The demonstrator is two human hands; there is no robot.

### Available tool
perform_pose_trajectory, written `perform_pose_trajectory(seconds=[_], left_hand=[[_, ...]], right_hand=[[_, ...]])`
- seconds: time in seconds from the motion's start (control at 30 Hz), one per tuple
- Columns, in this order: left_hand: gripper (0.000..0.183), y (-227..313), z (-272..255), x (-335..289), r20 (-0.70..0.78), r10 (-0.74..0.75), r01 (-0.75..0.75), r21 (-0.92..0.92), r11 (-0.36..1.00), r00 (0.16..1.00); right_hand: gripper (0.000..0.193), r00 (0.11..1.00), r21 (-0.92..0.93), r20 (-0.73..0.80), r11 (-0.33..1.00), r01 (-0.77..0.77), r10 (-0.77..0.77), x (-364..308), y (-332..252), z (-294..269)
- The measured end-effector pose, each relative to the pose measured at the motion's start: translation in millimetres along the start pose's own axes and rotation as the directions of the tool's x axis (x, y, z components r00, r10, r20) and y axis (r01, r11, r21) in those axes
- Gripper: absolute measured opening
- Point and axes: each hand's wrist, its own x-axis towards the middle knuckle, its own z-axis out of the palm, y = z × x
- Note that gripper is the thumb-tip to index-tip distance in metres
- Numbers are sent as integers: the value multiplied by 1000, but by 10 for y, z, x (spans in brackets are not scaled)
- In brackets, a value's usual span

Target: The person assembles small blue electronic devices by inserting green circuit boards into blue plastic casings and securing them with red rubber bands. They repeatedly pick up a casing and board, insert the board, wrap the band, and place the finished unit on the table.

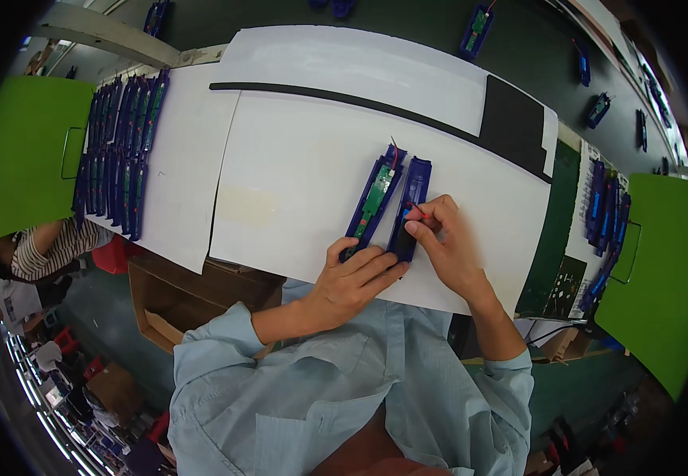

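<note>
Two long blue plastic housings lie side by side on the white work surface in front of me. The left housing (365, 208) has a green circuit board (378, 190) in it, and a thin red wire rises from its far end. In the right housing (415, 184) sits a dark block at the near end. My left hand (342, 284) grips the near ends of both, its thumb and index finger at the left housing and other fingers against the right one. My right hand (449, 244) pinches a red wire (417, 209) above the right housing; its tip is partly hidden by the fingers.
Rows of blue housings (126, 151) lie at the left beside a green panel (23, 159). More housings (607, 210) are stacked at the right. A black strip (344, 97) crosses the surface behind my hands. Beyond it, a dark belt (415, 40) carries scattered housings. A person's striped sleeve (50, 254) shows far left.
</note>
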Motion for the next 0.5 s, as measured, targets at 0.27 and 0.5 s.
perform_pose_trajectory(seconds=[0.27,0.5], left_hand=[[31,-3,37,5,-28,-19,18,-34,999,999],[32,-5,41,-15,-15,-35,34,-71,997,999]], right_hand=[[17,999,-49,-39,999,-2,0,9,1,37],[25,984,-10,-156,996,92,-92,54,13,83]])
